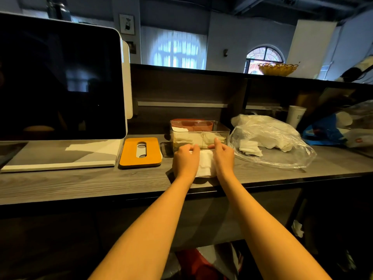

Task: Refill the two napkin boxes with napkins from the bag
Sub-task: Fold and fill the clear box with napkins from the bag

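Two hands worked a stack of white napkins beside a clear box.

The left hand (186, 158) and right hand (223, 156) curled their fingers round soft, square paper napkins (204, 165) on the grey wood-grain counter (80, 182), just before the clear plastic box (199, 136). A crinkled clear bag (270, 142) lay right; a flat orange lid (140, 152) lay left.

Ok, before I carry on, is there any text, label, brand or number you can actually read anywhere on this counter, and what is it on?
No text here can be read with confidence.
Paper cup: dark marks on its side, too small and blurred to read.
Blue bag at right: a small red mark on the clear plastic beside it, unreadable.
Monitor: dark screen, nothing shown.
Orange lid, clear napkin box, napkin bag: no print visible.
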Motion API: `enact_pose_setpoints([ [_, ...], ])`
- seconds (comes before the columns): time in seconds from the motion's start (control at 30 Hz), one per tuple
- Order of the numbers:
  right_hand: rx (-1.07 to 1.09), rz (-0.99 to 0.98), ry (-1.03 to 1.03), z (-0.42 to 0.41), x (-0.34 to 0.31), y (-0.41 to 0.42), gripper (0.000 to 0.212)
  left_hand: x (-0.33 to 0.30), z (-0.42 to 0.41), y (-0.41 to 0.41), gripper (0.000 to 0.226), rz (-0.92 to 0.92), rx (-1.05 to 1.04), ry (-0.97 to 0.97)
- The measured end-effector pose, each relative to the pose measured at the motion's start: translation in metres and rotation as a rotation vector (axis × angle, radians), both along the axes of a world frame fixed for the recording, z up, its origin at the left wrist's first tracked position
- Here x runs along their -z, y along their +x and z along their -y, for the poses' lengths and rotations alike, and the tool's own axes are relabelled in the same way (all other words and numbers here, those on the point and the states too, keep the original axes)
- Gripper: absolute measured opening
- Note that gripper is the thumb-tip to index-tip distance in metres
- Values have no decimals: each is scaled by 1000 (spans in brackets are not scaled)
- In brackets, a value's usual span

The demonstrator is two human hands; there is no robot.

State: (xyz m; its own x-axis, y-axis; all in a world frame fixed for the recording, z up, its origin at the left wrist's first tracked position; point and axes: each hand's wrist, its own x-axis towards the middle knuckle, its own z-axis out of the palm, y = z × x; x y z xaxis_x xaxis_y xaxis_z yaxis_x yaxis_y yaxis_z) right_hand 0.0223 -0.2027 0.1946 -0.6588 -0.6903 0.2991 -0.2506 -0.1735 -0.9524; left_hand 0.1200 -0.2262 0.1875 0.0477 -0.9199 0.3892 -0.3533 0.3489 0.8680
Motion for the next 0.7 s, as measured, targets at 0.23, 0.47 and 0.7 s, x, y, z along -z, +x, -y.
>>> enact_pose_setpoints([
  [0.23, -480, -114, -44, -11, -2, 10, 33, -10, 1, 13, 42, -406, -236, 135],
  [0.47, -236, 223, -67, -1, 10, -7, 41, 2, 4, 9, 30, -145, 234, 128],
  [0.7, -179, 342, -31, 0, -2, -5, 44, -5, 2, 9, 35, -48, 484, 284],
])
